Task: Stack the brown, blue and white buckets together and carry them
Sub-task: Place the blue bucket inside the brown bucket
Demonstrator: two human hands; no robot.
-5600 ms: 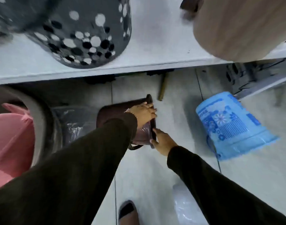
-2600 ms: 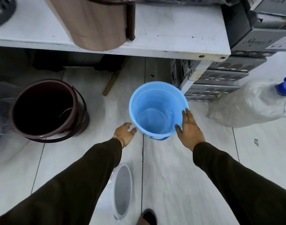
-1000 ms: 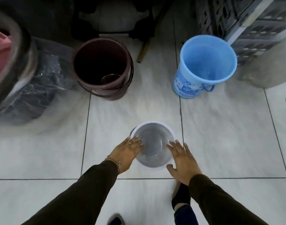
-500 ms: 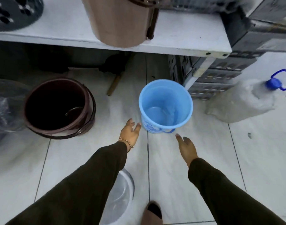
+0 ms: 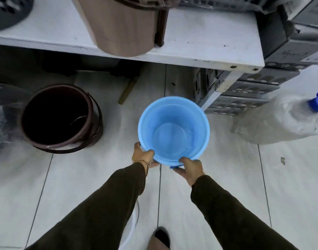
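Head view, only cam: both hands on the blue bucket (image 5: 173, 128), centre of frame. Left hand (image 5: 143, 156) clamps the near-left rim, thumb hooked over the lip, fingers curled underneath. Right hand (image 5: 190, 168) grips the near-right rim the same way, thumb on top, fingers wrapped under by the handle lug. Bucket's upright, mouth to the cam, empty; can't tell if it's clear of the tiled floor (image 5: 226, 204) or not.

Brown bucket (image 5: 59, 116) sits upright at mid-left, well apart from the blue one, wire handle dropped round its rim, mouth open and dark inside. White bucket (image 5: 132, 231) only peeks out at bottom centre, mostly hidden behind the left sleeve (image 5: 100, 213).

Step in hand, as I read it: carry blue over and nest it into brown. To do it well, keep the rim level, line up centre over centre, and lower straight so it doesn't jam on the brown rim. Watch that loose brown handle, and pull thumbs clear before the rims meet. White shelf (image 5: 199, 42) overhangs at top, so lift low.
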